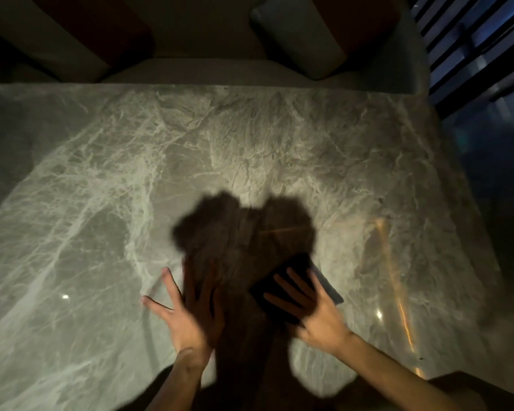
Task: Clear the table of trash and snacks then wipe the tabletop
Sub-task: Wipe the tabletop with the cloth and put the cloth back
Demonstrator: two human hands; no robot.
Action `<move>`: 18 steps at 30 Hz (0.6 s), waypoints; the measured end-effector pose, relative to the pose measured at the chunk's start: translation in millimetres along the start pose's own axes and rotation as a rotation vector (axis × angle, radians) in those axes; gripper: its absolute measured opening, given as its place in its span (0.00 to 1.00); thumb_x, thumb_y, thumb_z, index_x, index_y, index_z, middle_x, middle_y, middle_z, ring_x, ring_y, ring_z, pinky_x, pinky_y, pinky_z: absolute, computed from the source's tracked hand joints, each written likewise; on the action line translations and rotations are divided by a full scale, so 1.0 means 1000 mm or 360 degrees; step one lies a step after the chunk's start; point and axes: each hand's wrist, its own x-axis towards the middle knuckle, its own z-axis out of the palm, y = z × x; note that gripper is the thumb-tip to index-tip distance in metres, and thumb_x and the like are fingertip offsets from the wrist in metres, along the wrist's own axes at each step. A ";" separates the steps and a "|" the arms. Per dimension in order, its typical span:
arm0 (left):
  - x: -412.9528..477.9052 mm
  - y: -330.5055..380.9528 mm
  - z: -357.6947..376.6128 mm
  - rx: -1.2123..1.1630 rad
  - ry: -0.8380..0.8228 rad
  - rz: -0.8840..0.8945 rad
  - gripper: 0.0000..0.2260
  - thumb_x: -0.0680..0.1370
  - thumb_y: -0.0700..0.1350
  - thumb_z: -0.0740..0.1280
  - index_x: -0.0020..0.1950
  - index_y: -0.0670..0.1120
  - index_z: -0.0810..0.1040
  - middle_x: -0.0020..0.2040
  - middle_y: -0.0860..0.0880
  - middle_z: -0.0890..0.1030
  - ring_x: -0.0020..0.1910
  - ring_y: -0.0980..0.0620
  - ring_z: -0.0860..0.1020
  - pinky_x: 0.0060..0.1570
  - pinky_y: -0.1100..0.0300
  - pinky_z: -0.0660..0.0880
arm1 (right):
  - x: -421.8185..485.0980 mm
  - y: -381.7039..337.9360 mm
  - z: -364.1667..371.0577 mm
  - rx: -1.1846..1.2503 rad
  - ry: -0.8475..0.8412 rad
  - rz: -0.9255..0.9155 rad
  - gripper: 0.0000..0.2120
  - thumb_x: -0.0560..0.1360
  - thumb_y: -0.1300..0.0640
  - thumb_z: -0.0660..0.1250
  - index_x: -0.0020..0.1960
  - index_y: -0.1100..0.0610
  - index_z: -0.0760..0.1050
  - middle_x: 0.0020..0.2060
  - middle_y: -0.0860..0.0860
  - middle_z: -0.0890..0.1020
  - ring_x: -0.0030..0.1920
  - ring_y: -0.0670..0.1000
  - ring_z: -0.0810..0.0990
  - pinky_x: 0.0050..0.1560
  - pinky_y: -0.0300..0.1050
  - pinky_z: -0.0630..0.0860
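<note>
A grey marble tabletop point(190, 161) with white veins fills the view. A dark folded cloth point(297, 271) lies flat on it near the front middle. My right hand point(312, 310) presses down on the cloth with straight, spread fingers. My left hand point(187, 310) rests flat on the bare marble just left of it, fingers spread and straight. My own shadow covers the marble around and beyond both hands, which darkens the cloth. No trash or snacks show on the table.
A pale sofa seat point(205, 74) with a grey cushion point(300, 37) runs along the table's far edge. Dark slats point(472, 40) stand at the upper right, beyond the table's right edge. Wet streaks point(398, 277) glint on the marble at the right.
</note>
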 end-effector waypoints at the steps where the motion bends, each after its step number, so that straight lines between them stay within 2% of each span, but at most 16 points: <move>1: -0.001 -0.001 0.000 0.0022 -0.0026 0.0005 0.27 0.74 0.49 0.66 0.73 0.54 0.67 0.81 0.45 0.50 0.78 0.34 0.45 0.61 0.18 0.47 | -0.011 0.007 0.000 0.0051 0.0019 -0.0037 0.32 0.75 0.42 0.64 0.76 0.42 0.58 0.77 0.48 0.59 0.78 0.55 0.54 0.73 0.64 0.56; 2: -0.002 0.000 -0.002 0.0029 -0.0061 0.0004 0.30 0.71 0.51 0.69 0.73 0.55 0.67 0.81 0.45 0.49 0.78 0.33 0.44 0.61 0.17 0.46 | -0.021 0.013 0.000 0.0094 0.0042 -0.0062 0.32 0.74 0.43 0.64 0.76 0.42 0.59 0.77 0.48 0.61 0.78 0.54 0.56 0.73 0.62 0.57; 3: -0.002 0.001 -0.005 0.0006 -0.0103 -0.0011 0.31 0.72 0.55 0.66 0.75 0.57 0.63 0.81 0.45 0.48 0.78 0.33 0.42 0.62 0.17 0.45 | -0.029 0.017 0.001 0.0134 0.0028 -0.0087 0.31 0.75 0.43 0.63 0.76 0.43 0.60 0.77 0.48 0.62 0.78 0.54 0.57 0.73 0.61 0.56; 4: -0.003 0.004 -0.010 -0.0052 -0.0122 -0.0053 0.32 0.75 0.59 0.58 0.77 0.59 0.54 0.81 0.47 0.46 0.78 0.35 0.39 0.63 0.18 0.43 | -0.036 0.020 0.000 0.0173 -0.0019 -0.0100 0.29 0.76 0.42 0.60 0.76 0.43 0.60 0.77 0.48 0.62 0.77 0.54 0.58 0.74 0.59 0.54; 6: -0.004 0.009 -0.018 -0.0225 -0.0123 -0.0172 0.29 0.77 0.61 0.44 0.77 0.62 0.39 0.80 0.52 0.42 0.78 0.42 0.35 0.66 0.22 0.39 | -0.042 0.021 -0.004 0.0364 -0.0192 -0.0045 0.26 0.79 0.39 0.50 0.76 0.43 0.59 0.77 0.48 0.60 0.78 0.53 0.55 0.77 0.57 0.47; 8: -0.005 0.015 -0.028 -0.0386 -0.0152 -0.0237 0.28 0.78 0.60 0.42 0.75 0.62 0.32 0.79 0.55 0.37 0.77 0.45 0.31 0.68 0.26 0.34 | -0.042 0.022 -0.007 0.0531 -0.0308 -0.0009 0.25 0.80 0.38 0.48 0.76 0.41 0.59 0.78 0.45 0.58 0.79 0.50 0.50 0.78 0.52 0.40; 10: -0.009 0.027 -0.037 -0.0574 -0.0174 -0.0260 0.28 0.81 0.58 0.46 0.74 0.63 0.31 0.79 0.53 0.34 0.76 0.47 0.29 0.68 0.29 0.31 | -0.042 0.024 -0.009 0.0695 -0.0332 -0.0024 0.24 0.80 0.38 0.50 0.74 0.41 0.62 0.76 0.44 0.59 0.79 0.46 0.48 0.77 0.48 0.36; 12: -0.014 0.043 -0.047 -0.0716 -0.0218 -0.0284 0.29 0.82 0.57 0.49 0.75 0.63 0.32 0.79 0.52 0.33 0.76 0.46 0.29 0.69 0.30 0.30 | -0.042 0.027 -0.018 0.0871 -0.0338 -0.0017 0.24 0.79 0.36 0.50 0.72 0.41 0.65 0.75 0.43 0.64 0.78 0.43 0.50 0.77 0.45 0.38; 14: -0.021 0.060 -0.052 -0.0842 -0.0267 -0.0290 0.28 0.82 0.56 0.51 0.76 0.62 0.37 0.79 0.51 0.36 0.77 0.45 0.32 0.70 0.33 0.31 | -0.041 0.021 -0.029 0.1029 -0.0435 0.0067 0.23 0.77 0.35 0.52 0.70 0.39 0.67 0.73 0.45 0.68 0.77 0.43 0.56 0.77 0.43 0.45; 15: -0.025 0.066 -0.058 -0.0931 -0.0293 -0.0307 0.27 0.83 0.55 0.51 0.77 0.62 0.39 0.80 0.52 0.38 0.78 0.45 0.34 0.71 0.35 0.32 | -0.041 0.013 -0.038 0.1183 -0.0510 0.0212 0.20 0.77 0.37 0.56 0.68 0.37 0.68 0.70 0.47 0.73 0.74 0.44 0.64 0.76 0.44 0.54; 16: -0.030 0.070 -0.060 -0.1047 -0.0314 -0.0329 0.26 0.83 0.55 0.52 0.77 0.63 0.42 0.80 0.52 0.40 0.78 0.46 0.35 0.71 0.36 0.31 | -0.042 0.007 -0.044 0.1311 -0.0544 0.0335 0.17 0.78 0.42 0.60 0.67 0.38 0.70 0.62 0.49 0.79 0.66 0.45 0.75 0.69 0.44 0.68; 17: -0.035 0.072 -0.067 -0.1182 -0.0344 -0.0357 0.25 0.83 0.55 0.52 0.77 0.63 0.45 0.80 0.53 0.43 0.79 0.47 0.36 0.72 0.38 0.32 | -0.041 0.001 -0.052 0.1450 -0.0567 0.0433 0.16 0.78 0.48 0.62 0.65 0.45 0.73 0.49 0.48 0.83 0.50 0.44 0.82 0.53 0.42 0.78; 18: -0.040 0.072 -0.069 -0.1329 -0.0365 -0.0391 0.24 0.83 0.55 0.52 0.78 0.62 0.48 0.80 0.54 0.46 0.79 0.49 0.38 0.74 0.41 0.33 | -0.038 -0.002 -0.053 0.1485 -0.0536 0.0357 0.15 0.77 0.50 0.62 0.61 0.56 0.75 0.36 0.46 0.82 0.35 0.42 0.80 0.37 0.37 0.77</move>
